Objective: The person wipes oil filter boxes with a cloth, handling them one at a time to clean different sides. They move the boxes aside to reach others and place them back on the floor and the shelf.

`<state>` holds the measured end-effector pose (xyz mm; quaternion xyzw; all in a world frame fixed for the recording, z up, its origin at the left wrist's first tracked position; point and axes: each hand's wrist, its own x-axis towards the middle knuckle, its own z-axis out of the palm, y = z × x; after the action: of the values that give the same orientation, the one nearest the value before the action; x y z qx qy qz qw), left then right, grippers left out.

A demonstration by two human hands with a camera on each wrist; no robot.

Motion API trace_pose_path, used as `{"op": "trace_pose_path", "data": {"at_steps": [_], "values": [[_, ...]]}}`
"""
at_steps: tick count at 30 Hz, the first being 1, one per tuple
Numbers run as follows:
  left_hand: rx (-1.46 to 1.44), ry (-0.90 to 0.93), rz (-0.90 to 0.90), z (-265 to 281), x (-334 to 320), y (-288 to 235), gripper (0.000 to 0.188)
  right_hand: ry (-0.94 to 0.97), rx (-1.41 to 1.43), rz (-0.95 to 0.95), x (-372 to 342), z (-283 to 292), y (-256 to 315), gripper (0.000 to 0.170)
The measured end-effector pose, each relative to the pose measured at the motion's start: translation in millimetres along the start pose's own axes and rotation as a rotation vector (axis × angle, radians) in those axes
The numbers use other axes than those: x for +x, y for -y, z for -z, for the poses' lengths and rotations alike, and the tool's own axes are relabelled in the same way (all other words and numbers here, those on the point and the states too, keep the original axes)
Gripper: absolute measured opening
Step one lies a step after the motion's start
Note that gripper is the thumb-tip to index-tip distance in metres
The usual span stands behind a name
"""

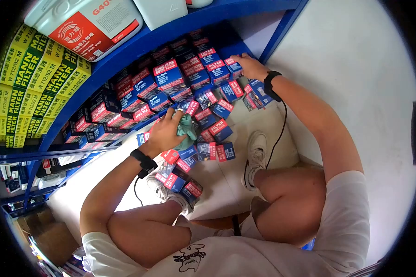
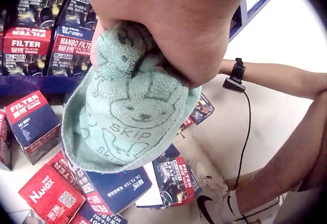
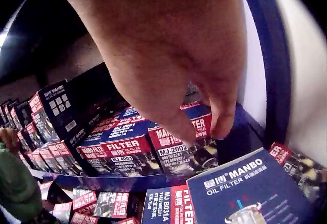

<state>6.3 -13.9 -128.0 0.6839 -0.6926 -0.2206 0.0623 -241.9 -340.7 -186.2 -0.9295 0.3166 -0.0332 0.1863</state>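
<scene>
In the head view my left hand [image 1: 164,134] grips a bunched green towel [image 1: 186,129] over loose oil filter boxes on the floor. The left wrist view shows the towel [image 2: 138,106] hanging from the fist, printed with cartoon faces and the word SKIP. At the right end of the lower shelf, my right hand [image 1: 252,68] holds a red and blue oil filter box [image 1: 234,68] by its upper part. The right wrist view shows that box [image 3: 181,155], marked MJ-2002, standing beside an MJ 4001 box [image 3: 120,155], with the fingertips over its front edge.
Rows of filter boxes [image 1: 168,76] fill the blue shelf. Yellow MANN FILTER boxes [image 1: 37,78] and a white coolant jug [image 1: 85,27] stand on the left and above. Boxes [image 1: 219,130] lie around the person's shoes [image 1: 257,150]. A black cord [image 1: 282,124] hangs from the right wrist.
</scene>
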Motion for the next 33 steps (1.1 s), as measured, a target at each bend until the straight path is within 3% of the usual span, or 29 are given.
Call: {"op": "trace_pose_path", "data": {"at_steps": [4,7,10,12,13,15,28,33], "values": [[-0.012,-0.020,0.008,-3,0,3,0.067,0.097,-0.065,-0.030,-3,6,4,0.059],[-0.011,-0.011,0.013,0,-1,-1,0.067,-0.010,-0.139,-0.006,-17,7,14,0.053],[-0.008,0.009,0.023,1,-2,-3,0.067,-0.067,-0.209,-0.104,-25,16,33,0.040],[-0.005,0.014,0.022,0,-2,-3,0.067,0.287,-0.169,-0.135,-20,16,32,0.029],[-0.002,0.011,0.021,-1,-2,-2,0.068,0.286,-0.169,-0.137,-17,5,21,0.029],[0.001,0.008,0.018,-1,-1,-2,0.068,0.178,-0.121,0.076,-16,-12,15,0.023],[0.013,0.012,0.026,2,-1,-2,0.070,0.305,-0.114,0.010,-9,-13,16,0.063],[-0.003,-0.004,0.013,2,0,0,0.071,0.215,-0.117,0.078,-4,-38,-5,0.064]]}}
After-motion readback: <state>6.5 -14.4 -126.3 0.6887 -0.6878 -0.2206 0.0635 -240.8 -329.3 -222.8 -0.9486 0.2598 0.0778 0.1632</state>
